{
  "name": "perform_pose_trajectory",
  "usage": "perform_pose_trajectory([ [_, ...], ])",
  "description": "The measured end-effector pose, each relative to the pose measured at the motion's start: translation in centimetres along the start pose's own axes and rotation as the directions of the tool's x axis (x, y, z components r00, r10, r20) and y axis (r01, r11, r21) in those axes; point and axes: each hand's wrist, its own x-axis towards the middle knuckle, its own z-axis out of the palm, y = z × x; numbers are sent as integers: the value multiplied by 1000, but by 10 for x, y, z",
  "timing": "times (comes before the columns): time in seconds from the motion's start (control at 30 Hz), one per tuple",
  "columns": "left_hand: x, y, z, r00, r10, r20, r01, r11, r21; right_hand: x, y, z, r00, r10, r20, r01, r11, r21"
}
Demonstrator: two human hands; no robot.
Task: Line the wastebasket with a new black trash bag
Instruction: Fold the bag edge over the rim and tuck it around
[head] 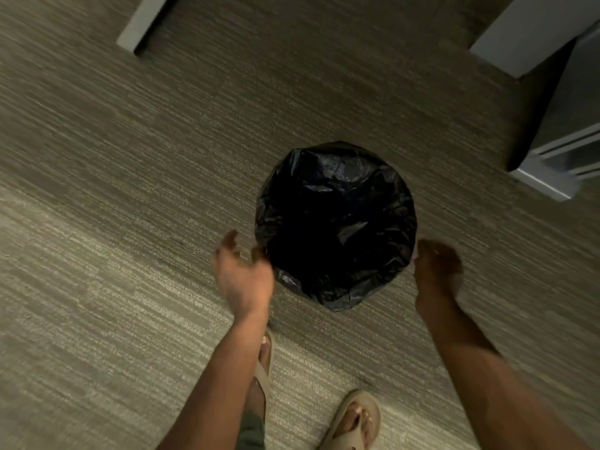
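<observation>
Pretty much at the finishing step: black trash bag draped over the wastebasket, dead center on the carpet. Left hand loose and open at 8 o'clock, right hand curled at 4, grip unclear. Next, probably tucking the slack.

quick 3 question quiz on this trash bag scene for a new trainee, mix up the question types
1. True or false: the black trash bag already covers the wastebasket's rim.
2. Which hand touches the bag's edge more plainly? A) left hand B) right hand C) neither
3. Fill in: the wastebasket stands on the ______.

Key
1. True; plastic drapes over the whole rim, so the basket itself is hidden.
2. A; its fingertips meet the bag's left edge, and the right hand's contact is unclear.
3. Carpet.
</observation>
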Motion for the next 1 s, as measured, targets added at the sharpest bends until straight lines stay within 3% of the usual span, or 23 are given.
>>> perform_pose_trajectory([
  [0.03,-1,-6,-1,989,-145,5,145,985,-99,-8,7,3,996,49,70,-54,997,57],
  [0.1,0,-15,-3,963,-264,54,269,947,-173,-26,16,10,985,74,157,-102,978,181],
  [0.2,7,-21,-1,954,-269,136,278,959,-58,-35,21,21,976,117,185,-173,929,326],
  [0.43,37,-15,-6,911,-275,306,313,946,-82,-37,13,22,978,66,196,-126,943,309],
  [0.63,80,-7,-32,923,-272,273,326,928,-179,-49,-35,45,967,-59,247,-35,932,361],
  [0.77,130,11,-58,951,-230,207,280,924,-261,-52,-90,93,933,-152,326,42,946,320],
  [1.0,229,64,-81,979,-183,93,202,936,-289,-47,-183,196,909,-244,339,194,965,174],
])
